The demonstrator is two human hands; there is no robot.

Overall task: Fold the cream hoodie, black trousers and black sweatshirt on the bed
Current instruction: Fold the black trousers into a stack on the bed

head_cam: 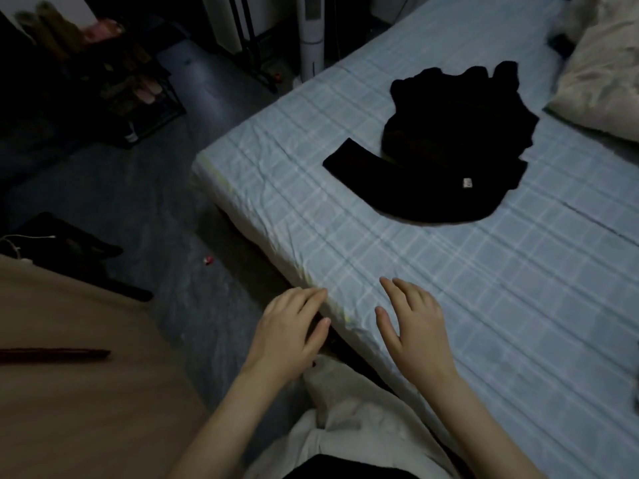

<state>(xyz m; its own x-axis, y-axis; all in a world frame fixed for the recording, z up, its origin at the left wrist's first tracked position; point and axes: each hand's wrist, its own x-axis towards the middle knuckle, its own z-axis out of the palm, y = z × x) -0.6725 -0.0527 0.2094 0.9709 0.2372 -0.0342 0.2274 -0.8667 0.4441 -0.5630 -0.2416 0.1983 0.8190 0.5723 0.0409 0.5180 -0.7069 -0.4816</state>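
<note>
Hovering at the near edge of the bed [484, 305], the left hand [290, 330] and right hand [411, 323] hold nothing, fingers loosely spread. Mid-bed, a folded black garment [415, 188] lies flat. Touching it behind, a crumpled black garment [460, 115] looks unfolded, and the cream hoodie can't be made out.

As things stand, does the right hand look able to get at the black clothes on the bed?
Probably yes. The right hand is open above the checked sheet, and nothing but bare sheet lies between it and the black clothes.
</note>
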